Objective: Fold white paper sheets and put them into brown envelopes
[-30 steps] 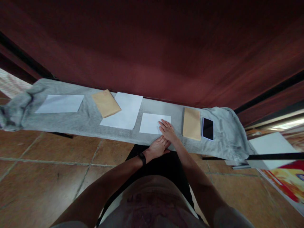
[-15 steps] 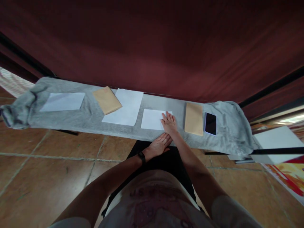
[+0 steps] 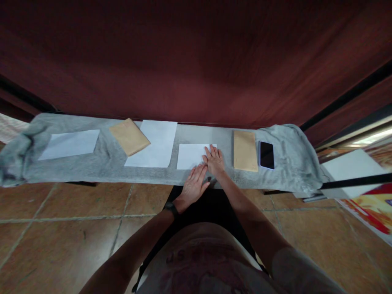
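Note:
A small white sheet of paper lies flat on the grey cloth right in front of me. My right hand rests palm down over its right edge, fingers spread. My left hand, with a dark band at the wrist, lies flat across the sheet's lower edge, fingers stretched out and its tips close by the right hand. Neither hand grips anything. To the right is a brown envelope, apart from my right hand. Left of the small sheet lies a larger white sheet.
A second brown envelope overlaps the larger sheet. Another white sheet lies farther left. A phone sits beyond the right envelope. Grey cloth covers the narrow bench, and a dark red curtain hangs behind it.
My left hand has moved up and left from beside the right wrist onto the small sheet's lower edge. My right hand stays on the sheet's right side. The view has shifted slightly.

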`<state>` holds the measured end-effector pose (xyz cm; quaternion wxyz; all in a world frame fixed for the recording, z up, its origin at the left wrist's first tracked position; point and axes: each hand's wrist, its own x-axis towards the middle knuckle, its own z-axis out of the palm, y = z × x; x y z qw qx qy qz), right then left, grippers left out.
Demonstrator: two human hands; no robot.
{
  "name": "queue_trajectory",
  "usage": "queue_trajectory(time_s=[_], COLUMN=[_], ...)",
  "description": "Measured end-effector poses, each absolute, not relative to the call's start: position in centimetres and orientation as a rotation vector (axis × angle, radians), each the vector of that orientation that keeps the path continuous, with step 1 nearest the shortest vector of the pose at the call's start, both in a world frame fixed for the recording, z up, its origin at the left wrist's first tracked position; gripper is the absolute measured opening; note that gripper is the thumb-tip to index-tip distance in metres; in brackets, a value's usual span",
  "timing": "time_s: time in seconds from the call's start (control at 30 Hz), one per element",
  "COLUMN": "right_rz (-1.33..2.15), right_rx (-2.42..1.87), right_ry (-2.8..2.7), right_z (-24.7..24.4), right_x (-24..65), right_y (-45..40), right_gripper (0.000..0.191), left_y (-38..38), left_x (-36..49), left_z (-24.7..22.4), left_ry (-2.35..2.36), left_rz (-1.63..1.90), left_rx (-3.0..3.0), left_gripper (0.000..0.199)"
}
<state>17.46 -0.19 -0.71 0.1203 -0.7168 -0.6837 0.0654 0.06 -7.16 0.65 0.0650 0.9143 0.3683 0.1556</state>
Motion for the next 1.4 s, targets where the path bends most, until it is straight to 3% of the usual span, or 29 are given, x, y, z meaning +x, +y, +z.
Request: queue_trajectory(time_s=[0.17,0.6,0.9,1.23,1.4], right_rz=[0.232,0.184,0.202,0.681,0.868], right_rx=[-2.125,-2.228,-2.264,-2.237,-2.023], right_ry=[-1.961,-1.798,-1.622,-1.186,-1.085], right_z=[-0.3,-0.6,1.3,3.4,2.7], right_x=[17.2,17.9,18.7,18.8,19.9], right_y=[-0.3,-1.8,-3.0,-0.4,-1.3], right_gripper=[0.058,0.064,0.051,0.038,0.018], left_y=[-3.7,-2.5,-2.7,-2.7,-2.8], left_x=[-0.6,-3.0,-3.5,-3.6,-3.8], left_z=[0.1,-1.1,-1.7,-1.6,-1.2], left_ry=[1.528,1.723,1.743,1.775,1.733], left_rz=[0.427,0.599,0.636,0.577,0.601], left_rx=[2.579,2.406,2.412,2.503,2.517], left_gripper=[0.067,0.071,0.071,0.07,0.071])
